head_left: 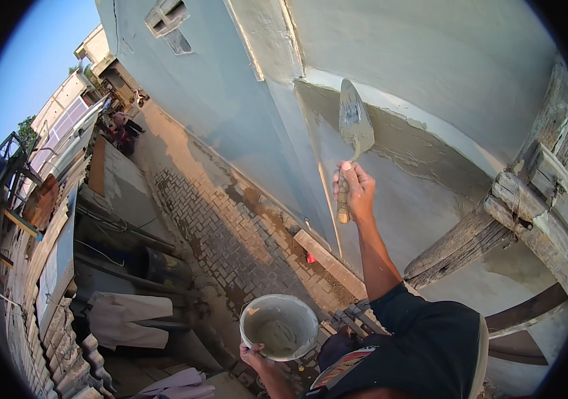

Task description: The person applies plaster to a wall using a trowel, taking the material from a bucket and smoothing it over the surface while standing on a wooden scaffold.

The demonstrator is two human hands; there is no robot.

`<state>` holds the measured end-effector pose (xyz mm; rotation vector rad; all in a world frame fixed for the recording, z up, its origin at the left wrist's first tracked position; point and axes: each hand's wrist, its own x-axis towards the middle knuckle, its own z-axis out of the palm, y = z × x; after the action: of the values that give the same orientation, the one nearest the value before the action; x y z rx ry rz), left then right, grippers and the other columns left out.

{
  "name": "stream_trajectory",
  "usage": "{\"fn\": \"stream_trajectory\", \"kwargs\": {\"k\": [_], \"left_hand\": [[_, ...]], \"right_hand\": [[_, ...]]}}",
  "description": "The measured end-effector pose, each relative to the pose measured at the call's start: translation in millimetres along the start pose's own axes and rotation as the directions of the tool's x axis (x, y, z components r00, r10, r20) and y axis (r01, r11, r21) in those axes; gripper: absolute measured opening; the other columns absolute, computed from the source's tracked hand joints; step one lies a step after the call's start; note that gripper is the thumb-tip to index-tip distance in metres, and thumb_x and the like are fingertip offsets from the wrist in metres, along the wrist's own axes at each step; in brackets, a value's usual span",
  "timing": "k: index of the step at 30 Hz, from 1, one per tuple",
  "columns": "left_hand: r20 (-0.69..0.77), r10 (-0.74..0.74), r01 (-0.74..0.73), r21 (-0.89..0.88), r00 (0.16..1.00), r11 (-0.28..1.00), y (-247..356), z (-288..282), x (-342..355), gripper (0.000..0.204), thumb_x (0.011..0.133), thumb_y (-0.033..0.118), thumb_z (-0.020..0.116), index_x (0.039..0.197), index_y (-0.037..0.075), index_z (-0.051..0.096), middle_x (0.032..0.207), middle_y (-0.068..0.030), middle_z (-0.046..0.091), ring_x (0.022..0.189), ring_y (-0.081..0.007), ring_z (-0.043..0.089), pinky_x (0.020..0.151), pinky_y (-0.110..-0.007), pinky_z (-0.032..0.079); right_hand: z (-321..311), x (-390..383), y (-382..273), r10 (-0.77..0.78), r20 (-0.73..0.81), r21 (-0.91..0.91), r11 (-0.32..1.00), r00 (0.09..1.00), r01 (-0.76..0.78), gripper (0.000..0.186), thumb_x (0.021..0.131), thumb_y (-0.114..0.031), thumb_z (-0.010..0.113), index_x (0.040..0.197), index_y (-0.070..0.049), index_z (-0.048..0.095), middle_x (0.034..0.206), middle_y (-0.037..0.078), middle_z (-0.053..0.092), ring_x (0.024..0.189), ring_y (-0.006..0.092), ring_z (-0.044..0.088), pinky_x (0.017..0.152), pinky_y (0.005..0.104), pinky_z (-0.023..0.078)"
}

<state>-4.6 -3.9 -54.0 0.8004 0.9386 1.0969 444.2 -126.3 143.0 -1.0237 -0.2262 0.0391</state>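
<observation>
My right grip (357,189) is wrapped round the handle of the trowel (354,121), leaving its blade free before the darker plaster band (423,151); touching, I cannot tell. My left grip (256,359) pinches the bucket (278,304) rim low, presumably keeping mortar (280,336) handy.

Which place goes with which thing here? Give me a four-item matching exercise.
Things:
1. Trowel
2. Bucket
3. Pale trousers
4. Wooden beams

Places:
A. Gripped at the rim by the left hand
B. Far right of the picture
C. In the right hand, blade up
D. Lower left of the picture

Pairs: 1-C, 2-A, 3-D, 4-B
</observation>
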Motion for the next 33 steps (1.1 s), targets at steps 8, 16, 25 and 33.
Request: {"fn": "stream_trajectory", "kwargs": {"k": [8,16,25,33], "left_hand": [[0.029,0.013,-0.013,-0.005,0.999,1.0,-7.3,19.1,16.0,0.033,0.049,-0.013,0.048,0.079,-0.001,0.054,0.086,-0.0113,0.065,0.073,-0.0243,0.064,0.068,-0.035,0.055],[0.07,-0.089,0.093,-0.051,0.994,0.994,-14.5,35.8,21.7,0.043,0.051,-0.01,0.05,0.092,-0.005,0.061,0.097,-0.0111,0.067,0.079,-0.0211,0.064,0.073,-0.032,0.053],[0.095,-0.047,0.06,-0.144,0.994,0.988,-19.9,23.9,24.2,0.045,0.05,-0.011,0.05,0.093,-0.007,0.06,0.098,-0.0124,0.066,0.079,-0.0218,0.064,0.073,-0.033,0.054],[0.079,-0.023,0.028,-0.061,0.997,0.998,-16.7,19.8,29.1,0.047,0.052,-0.014,0.047,0.096,-0.007,0.06,0.102,-0.0139,0.067,0.084,-0.0234,0.066,0.074,-0.032,0.054]], "right_hand": [[-15.8,-31.9,-49.1,-0.207,0.034,-0.708,0.686,0.978,0.17,0.031,0.092,-0.021,0.064,0.113,0.001,0.064,0.086,0.016,0.064,0.069,0.0307,0.062,0.064,0.0413,0.052],[-36.5,2.0,-38.6,-0.444,0.033,-0.982,0.15,0.896,0.111,0.045,0.085,-0.019,0.064,0.129,-0.009,0.061,0.113,0.018,0.065,0.101,0.0376,0.064,0.084,0.0485,0.051],[19.7,52.8,-25.3,-0.285,0.119,-0.985,0.083,0.951,0.148,0.046,0.085,-0.017,0.06,0.13,-0.011,0.061,0.117,0.019,0.064,0.103,0.0383,0.064,0.085,0.0495,0.051],[25.2,65.0,-6.7,-0.301,0.207,-0.932,0.23,0.931,0.282,0.041,0.083,-0.019,0.063,0.122,-0.005,0.064,0.106,0.02,0.066,0.095,0.0388,0.065,0.083,0.0497,0.051]]}}
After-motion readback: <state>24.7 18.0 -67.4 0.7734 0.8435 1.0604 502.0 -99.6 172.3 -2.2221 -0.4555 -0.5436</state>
